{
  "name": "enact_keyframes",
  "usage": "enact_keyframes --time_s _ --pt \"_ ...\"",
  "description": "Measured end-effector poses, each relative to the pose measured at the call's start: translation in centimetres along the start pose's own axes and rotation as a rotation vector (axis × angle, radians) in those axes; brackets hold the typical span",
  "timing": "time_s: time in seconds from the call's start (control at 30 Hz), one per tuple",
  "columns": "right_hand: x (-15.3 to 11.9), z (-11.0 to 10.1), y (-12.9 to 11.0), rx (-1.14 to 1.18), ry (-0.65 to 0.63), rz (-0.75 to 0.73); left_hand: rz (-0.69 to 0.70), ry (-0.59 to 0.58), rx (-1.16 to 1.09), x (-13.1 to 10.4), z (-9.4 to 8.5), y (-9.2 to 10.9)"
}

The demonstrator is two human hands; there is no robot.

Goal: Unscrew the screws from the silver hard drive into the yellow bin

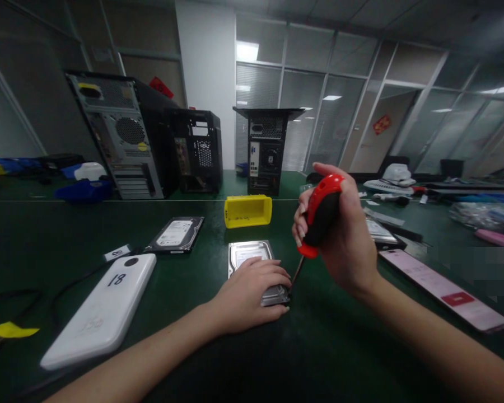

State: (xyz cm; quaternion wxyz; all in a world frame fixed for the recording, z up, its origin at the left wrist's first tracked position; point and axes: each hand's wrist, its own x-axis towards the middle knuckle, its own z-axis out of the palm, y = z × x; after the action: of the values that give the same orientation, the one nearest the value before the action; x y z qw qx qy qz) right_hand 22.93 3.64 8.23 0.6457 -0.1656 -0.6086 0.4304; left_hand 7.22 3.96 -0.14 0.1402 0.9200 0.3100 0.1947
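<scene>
A silver hard drive [249, 252] lies on the green table in front of me, partly covered by my left hand [252, 294]. The fingers of that hand reach across its top and the thumb rests along its near edge, gripping it against the table. Raised at the right, my right hand [346, 235] is closed round the red and black handle of a screwdriver [325, 210]. The screwdriver tilts, its thin shaft running down to the drive's right corner by my left fingertips. Whether the tip sits in a screw is too small to tell.
Behind the drive stands a yellow bin [248, 219]. Another hard drive [175, 234] and a white power bank [103, 308] lie left. On the right are a phone [443, 288] and a further drive [382, 235]. Computer cases [155, 134] line the back.
</scene>
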Motion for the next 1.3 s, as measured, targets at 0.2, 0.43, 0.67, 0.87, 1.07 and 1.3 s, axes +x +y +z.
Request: enact_keyframes --time_s 0.2,0.43,0.67,0.87,1.07,1.3 --pt "-0.09 -0.31 0.44 -0.087 -0.055 -0.010 0.001 0.003 -0.005 0.15 -0.07 0.23" --pt "-0.20 -0.37 0.58 -0.130 -0.080 -0.036 -0.015 0.000 -0.004 0.31 -0.25 0.32" --pt "-0.13 -0.28 0.39 -0.194 -0.045 -0.075 0.005 0.014 -0.010 0.35 -0.07 0.10" --pt "-0.22 -0.26 0.25 -0.195 -0.025 -0.059 -0.022 0.000 -0.010 0.13 -0.06 0.12" --pt "-0.16 -0.14 0.00 -0.128 -0.075 -0.010 -0.019 -0.008 -0.011 0.17 -0.16 0.16" --pt "0.11 0.06 -0.39 -0.065 -0.019 0.009 -0.002 -0.008 -0.003 0.19 -0.13 0.18"
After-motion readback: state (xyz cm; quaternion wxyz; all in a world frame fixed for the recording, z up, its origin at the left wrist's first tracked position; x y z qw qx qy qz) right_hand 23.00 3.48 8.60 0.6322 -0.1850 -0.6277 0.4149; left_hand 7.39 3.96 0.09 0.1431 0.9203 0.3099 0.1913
